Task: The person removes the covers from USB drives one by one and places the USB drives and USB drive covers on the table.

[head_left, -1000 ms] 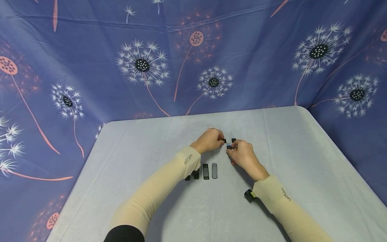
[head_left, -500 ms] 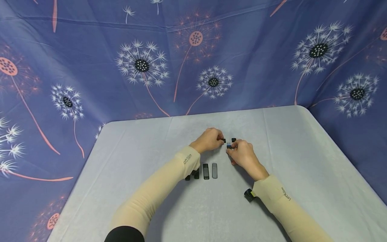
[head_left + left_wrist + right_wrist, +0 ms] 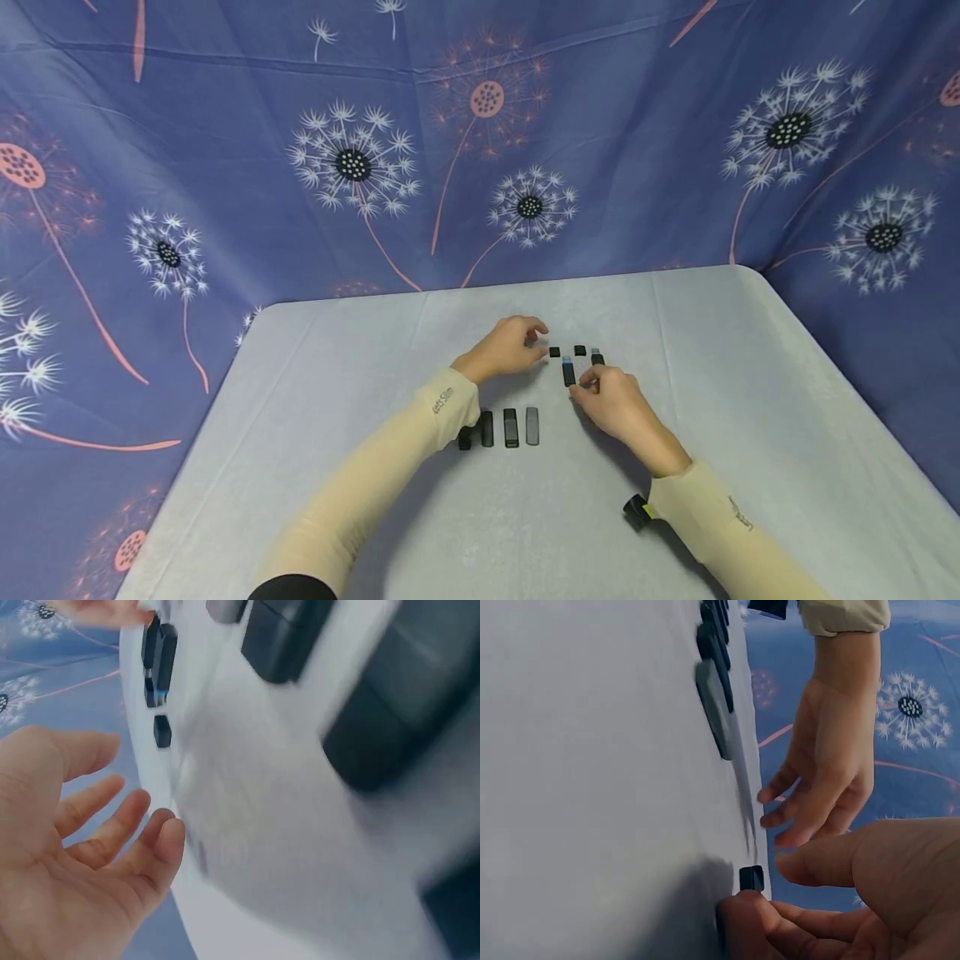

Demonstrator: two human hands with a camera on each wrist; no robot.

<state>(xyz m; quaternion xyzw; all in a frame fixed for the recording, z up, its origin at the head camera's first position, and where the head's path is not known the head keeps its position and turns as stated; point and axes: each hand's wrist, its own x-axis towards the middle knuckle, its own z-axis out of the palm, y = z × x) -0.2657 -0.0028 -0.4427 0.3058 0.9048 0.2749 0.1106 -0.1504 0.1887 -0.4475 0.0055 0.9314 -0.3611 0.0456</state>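
Note:
Two uncapped USB flash drives with blue plug ends lie on the far table: the nearer-left flash drive (image 3: 568,372) and the right flash drive (image 3: 597,357). Just beyond are two small black caps, the left cap (image 3: 554,352) and the right cap (image 3: 580,350). My left hand (image 3: 504,346) hovers left of the left cap, fingers loosely bent and holding nothing; its palm shows in the left wrist view. My right hand (image 3: 617,404) is beside the lower end of the left drive, thumb and forefinger apart. Whether a fingertip still touches it I cannot tell.
Closer to me stands a row of several flash drives, from a grey drive (image 3: 532,426) and a black drive (image 3: 511,427) to ones partly covered by the left sleeve. The pale table (image 3: 525,525) meets a blue dandelion-print cloth (image 3: 637,167) behind.
My left hand has let go of the left cap and drawn back leftward. My right hand has released the left flash drive and shifted toward me and rightward, uncovering both drives.

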